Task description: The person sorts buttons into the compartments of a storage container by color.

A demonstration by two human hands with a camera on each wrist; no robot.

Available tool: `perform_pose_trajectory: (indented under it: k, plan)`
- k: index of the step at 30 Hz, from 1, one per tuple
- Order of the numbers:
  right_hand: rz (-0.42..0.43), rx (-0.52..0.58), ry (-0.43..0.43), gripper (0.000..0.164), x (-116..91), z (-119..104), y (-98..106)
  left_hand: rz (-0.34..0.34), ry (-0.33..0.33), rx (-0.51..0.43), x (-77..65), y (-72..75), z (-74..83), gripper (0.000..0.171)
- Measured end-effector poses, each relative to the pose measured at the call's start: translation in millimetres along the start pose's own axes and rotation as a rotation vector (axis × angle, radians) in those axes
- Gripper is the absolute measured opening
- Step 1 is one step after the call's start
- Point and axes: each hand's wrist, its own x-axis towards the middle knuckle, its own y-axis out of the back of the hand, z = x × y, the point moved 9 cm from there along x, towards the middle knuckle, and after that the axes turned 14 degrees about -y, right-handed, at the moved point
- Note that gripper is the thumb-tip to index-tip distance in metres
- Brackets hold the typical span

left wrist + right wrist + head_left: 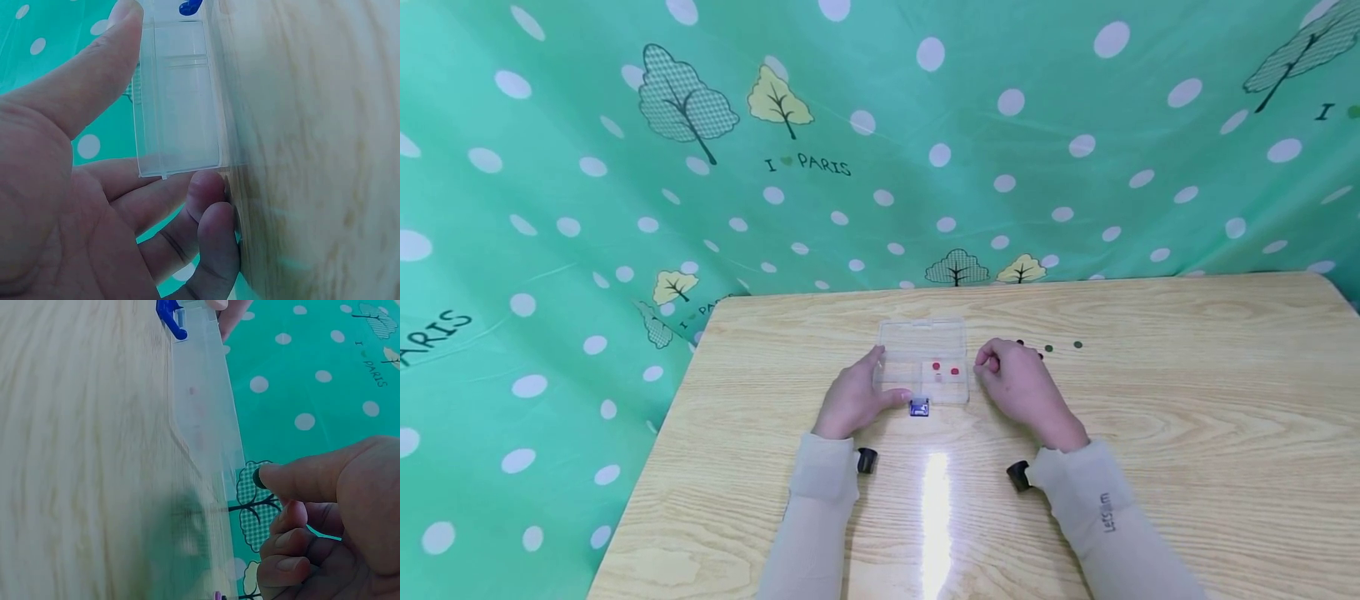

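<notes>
The left hand [850,398] is holding the left end of a transparent rectangular plastic box [901,373], which is lying on the pale wooden table [737,500] with its lid opened backward and a blue clasp [919,407] at its near edge. The right hand [1018,385] is pinching a small dark green round piece [257,479], just beside the right end of the box, whose right part is containing two small red pieces [955,372].
</notes>
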Motion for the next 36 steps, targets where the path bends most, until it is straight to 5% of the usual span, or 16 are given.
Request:
perform_pose_trajectory:
  k: [36]
  plan:
    - [-0.035,0.018,0.057,0.005,-6,-14,-16,-0.006,-0.001,0.016,1.1,-0.3,-0.1,0.098]
